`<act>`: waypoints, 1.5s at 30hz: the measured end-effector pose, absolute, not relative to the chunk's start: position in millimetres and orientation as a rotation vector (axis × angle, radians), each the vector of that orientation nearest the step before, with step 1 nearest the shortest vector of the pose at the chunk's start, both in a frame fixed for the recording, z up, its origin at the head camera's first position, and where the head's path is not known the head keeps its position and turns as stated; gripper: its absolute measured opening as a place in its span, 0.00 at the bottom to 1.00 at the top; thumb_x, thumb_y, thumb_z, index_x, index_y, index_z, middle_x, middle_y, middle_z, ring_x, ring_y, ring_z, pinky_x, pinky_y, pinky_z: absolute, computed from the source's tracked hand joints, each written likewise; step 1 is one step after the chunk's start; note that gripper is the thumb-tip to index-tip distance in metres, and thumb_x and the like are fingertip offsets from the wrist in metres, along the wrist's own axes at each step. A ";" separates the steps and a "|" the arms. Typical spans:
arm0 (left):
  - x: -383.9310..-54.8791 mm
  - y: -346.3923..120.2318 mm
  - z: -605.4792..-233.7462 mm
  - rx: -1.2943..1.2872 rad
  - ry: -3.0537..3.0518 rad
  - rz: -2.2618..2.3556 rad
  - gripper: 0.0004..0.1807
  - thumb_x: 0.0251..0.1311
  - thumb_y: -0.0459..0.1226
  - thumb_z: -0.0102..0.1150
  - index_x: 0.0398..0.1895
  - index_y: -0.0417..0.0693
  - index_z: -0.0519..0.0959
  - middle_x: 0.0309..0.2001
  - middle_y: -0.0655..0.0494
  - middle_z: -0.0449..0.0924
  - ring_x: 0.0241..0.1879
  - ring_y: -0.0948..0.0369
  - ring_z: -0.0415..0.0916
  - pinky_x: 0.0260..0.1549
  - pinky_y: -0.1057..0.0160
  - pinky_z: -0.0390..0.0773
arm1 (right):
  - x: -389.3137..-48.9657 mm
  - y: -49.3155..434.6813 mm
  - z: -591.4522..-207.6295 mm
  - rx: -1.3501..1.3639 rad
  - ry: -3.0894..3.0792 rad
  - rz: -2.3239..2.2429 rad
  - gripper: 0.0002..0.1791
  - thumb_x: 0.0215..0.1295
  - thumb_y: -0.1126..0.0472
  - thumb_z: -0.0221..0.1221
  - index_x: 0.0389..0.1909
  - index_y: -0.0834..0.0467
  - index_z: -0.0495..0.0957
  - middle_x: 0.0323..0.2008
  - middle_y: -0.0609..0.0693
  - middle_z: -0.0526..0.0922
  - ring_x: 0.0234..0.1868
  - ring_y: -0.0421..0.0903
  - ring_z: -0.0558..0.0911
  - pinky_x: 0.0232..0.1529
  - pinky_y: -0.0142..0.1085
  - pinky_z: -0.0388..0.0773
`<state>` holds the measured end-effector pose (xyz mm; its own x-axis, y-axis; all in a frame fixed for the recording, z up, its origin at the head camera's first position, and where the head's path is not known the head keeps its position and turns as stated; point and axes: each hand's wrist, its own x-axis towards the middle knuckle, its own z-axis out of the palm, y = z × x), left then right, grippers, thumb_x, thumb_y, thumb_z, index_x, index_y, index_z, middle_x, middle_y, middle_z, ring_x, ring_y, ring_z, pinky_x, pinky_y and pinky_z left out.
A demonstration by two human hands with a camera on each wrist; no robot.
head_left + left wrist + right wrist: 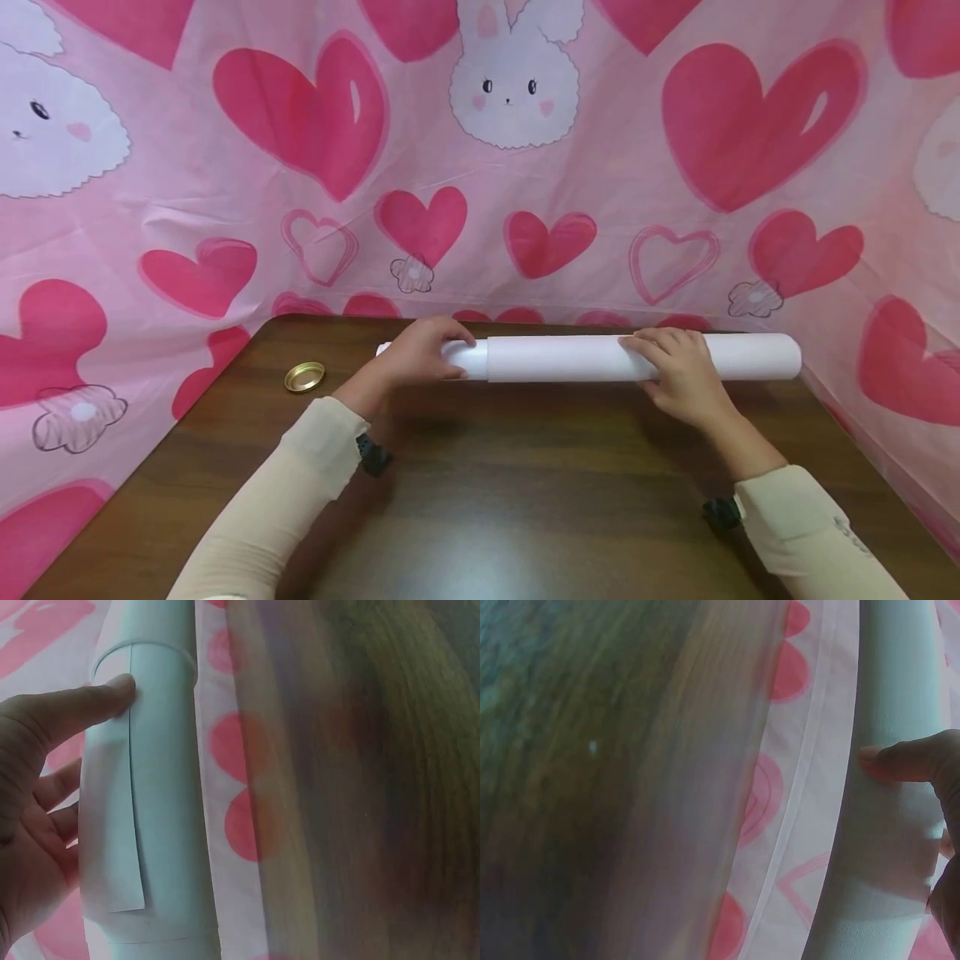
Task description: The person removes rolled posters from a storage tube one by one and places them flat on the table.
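Note:
A long white tube [558, 359] is held level near the far edge of the table. From its left end sticks out a roll of white paper [472, 360], narrower than the tube. My left hand [416, 354] grips this roll close to the tube's mouth. In the left wrist view the thumb lies on the roll [169, 810], whose loose long edge shows, just short of the tube's rim [142, 643]. Further right, my right hand [684, 371] holds the tube from above; in the right wrist view its thumb presses on the smooth tube wall [877, 840].
A small round gold lid [304, 377] lies on the dark wooden table [487, 500], left of the left hand. Pink cloth [480, 183] with hearts and rabbits hangs behind the table and along both sides.

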<state>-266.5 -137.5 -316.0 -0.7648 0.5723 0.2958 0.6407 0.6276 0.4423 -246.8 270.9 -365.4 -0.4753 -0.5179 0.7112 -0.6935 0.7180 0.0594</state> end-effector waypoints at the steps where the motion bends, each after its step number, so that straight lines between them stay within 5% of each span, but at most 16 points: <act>1: -267.0 -138.6 -316.2 -1.022 -2.714 -0.809 0.22 0.42 0.38 0.79 0.44 0.47 0.84 0.42 0.55 0.83 0.40 0.57 0.75 0.46 0.55 0.78 | -247.0 270.4 -365.1 0.911 -2.187 0.302 0.43 0.24 0.73 0.77 0.53 0.55 0.79 0.45 0.58 0.80 0.47 0.62 0.75 0.46 0.58 0.65; 14: -260.1 -176.1 -308.9 -0.965 -2.671 -0.711 0.23 0.41 0.35 0.77 0.45 0.49 0.84 0.44 0.55 0.83 0.44 0.55 0.77 0.49 0.52 0.77 | -240.3 284.2 -368.8 0.850 -2.206 0.359 0.44 0.21 0.76 0.77 0.51 0.57 0.79 0.45 0.58 0.80 0.48 0.63 0.75 0.45 0.60 0.64; 24: -265.5 -159.4 -312.9 -1.104 -2.630 -0.695 0.24 0.44 0.34 0.76 0.50 0.47 0.84 0.49 0.51 0.82 0.53 0.54 0.76 0.56 0.53 0.73 | -239.6 274.5 -366.1 0.852 -2.189 0.357 0.43 0.22 0.77 0.76 0.51 0.56 0.79 0.45 0.58 0.80 0.47 0.64 0.75 0.44 0.60 0.64; 45: -265.9 -169.2 -311.5 -1.007 -2.798 -0.764 0.29 0.44 0.36 0.77 0.55 0.58 0.83 0.49 0.60 0.84 0.49 0.61 0.79 0.46 0.61 0.80 | -239.5 273.3 -364.4 0.866 -2.234 0.354 0.46 0.18 0.75 0.79 0.51 0.55 0.80 0.45 0.57 0.81 0.46 0.62 0.77 0.42 0.58 0.68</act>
<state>-265.9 -169.2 -311.5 -0.7826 0.5791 0.2284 0.6148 0.6613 0.4298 -239.5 273.3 -364.4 -0.5278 -0.4814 0.6998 -0.6742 0.7386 -0.0004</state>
